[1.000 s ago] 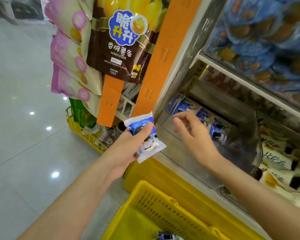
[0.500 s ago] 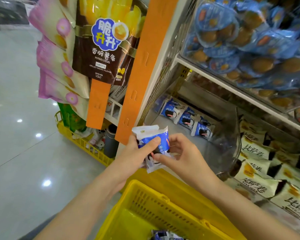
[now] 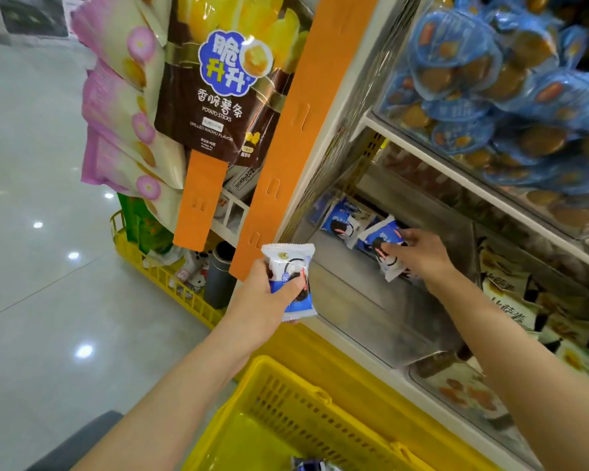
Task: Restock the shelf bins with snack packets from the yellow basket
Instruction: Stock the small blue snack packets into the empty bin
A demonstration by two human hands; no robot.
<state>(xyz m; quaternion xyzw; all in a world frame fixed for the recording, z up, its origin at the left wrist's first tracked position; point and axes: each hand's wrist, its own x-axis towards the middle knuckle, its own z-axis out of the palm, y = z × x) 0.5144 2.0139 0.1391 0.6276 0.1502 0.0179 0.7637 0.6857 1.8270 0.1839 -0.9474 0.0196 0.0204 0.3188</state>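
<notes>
Beside the shelf's left end, a brown bag [image 3: 218, 96] hangs next to an orange strip [image 3: 300, 130]. Its blue badge reads 脆升升, with 香脆薯条 below, then "POTATO STICKS" and "GRILLED WAGYU FLAVOR". The print on the snack packets is too small to read.

Half a second ago both hands met over the packets just in front of the clear shelf bin [image 3: 351, 294]. Since then the right hand [image 3: 422, 254] has reached into the bin carrying a blue-and-white packet [image 3: 380, 237]. Its fingers and thumb are curled round the packet, held low in the bin just beside a stocked packet [image 3: 340, 220] at the back.

The left hand [image 3: 262, 300] stays outside the bin's front edge, forearm stretched forward. Its thumb presses across the face of a second packet [image 3: 288, 258], which it holds upright with the fingers clamped behind.

The yellow basket [image 3: 286, 402] sits below both forearms, with a further packet [image 3: 310, 465] showing at its bottom
</notes>
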